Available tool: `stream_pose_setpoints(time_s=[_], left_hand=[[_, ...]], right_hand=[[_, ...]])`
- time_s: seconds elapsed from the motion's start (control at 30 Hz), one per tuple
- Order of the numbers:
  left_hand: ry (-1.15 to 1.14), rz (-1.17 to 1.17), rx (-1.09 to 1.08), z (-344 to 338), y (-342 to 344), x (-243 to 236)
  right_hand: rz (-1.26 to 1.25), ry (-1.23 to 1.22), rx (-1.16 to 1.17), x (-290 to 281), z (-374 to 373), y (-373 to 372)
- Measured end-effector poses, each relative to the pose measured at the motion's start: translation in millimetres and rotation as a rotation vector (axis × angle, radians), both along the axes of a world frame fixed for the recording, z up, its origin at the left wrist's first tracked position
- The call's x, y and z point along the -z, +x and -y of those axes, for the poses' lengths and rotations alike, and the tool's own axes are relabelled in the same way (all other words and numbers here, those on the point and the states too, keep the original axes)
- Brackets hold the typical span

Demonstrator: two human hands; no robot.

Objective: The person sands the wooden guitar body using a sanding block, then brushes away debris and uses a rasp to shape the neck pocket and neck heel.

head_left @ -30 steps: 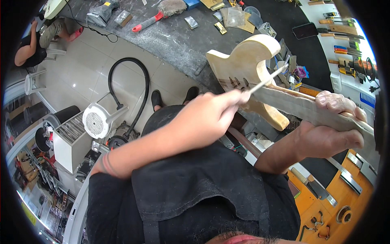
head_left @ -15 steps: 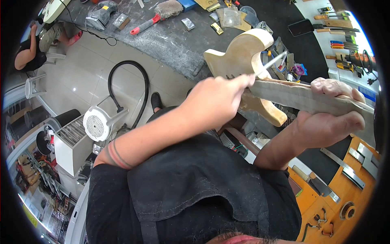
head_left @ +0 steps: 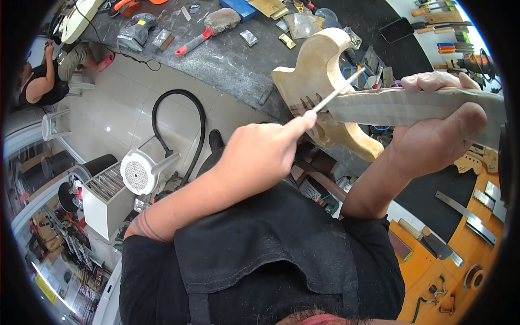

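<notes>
A bare pale-wood electric guitar body (head_left: pixel 314 62) lies before me, its neck (head_left: pixel 395 108) wrapped in a light grey covering and running out to the right. Dark slots show on the body near the neck joint. In my left hand (head_left: pixel 259 150) is a thin pale rod (head_left: pixel 341 93), its far end pointing up and right across the body beside the neck's end; whether it touches the wood I cannot tell. My right hand (head_left: pixel 430 143) grips the neck from below, thumb on the near side and fingers over the far edge.
On the dark workbench (head_left: pixel 233 67) lie a red-handled fleece brush (head_left: pixel 222 20) and a black phone (head_left: pixel 396 31). A white stool (head_left: pixel 139 172) and black hose (head_left: pixel 201 122) stand at left. Saws and a knife (head_left: pixel 433 244) lie lower right. Another person (head_left: pixel 43 84) sits far left.
My left hand has drawn back down and left with the rod, away from the neck, uncovering the slots in the guitar body. My right hand keeps its grip on the neck.
</notes>
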State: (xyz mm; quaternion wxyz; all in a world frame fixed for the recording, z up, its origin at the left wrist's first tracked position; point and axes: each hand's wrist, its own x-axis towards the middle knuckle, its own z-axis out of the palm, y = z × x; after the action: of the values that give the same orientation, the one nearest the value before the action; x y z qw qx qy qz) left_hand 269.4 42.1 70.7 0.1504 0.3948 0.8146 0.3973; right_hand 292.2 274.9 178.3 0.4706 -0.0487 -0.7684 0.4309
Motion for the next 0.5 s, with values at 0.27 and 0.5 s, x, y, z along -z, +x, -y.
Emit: stream_pose_setpoints(time_s=[0.27,0.5], left_hand=[[-0.017,-0.138,-0.024,-26.4,-22.1,0.0],[-0.016,-0.367,-0.060,-34.7,-34.8,9.2]], right_hand=[[-0.028,-0.105,0.000,-3.2,3.9,-9.2],[-0.022,-0.145,-0.066,-9.1,4.6,-5.4]])
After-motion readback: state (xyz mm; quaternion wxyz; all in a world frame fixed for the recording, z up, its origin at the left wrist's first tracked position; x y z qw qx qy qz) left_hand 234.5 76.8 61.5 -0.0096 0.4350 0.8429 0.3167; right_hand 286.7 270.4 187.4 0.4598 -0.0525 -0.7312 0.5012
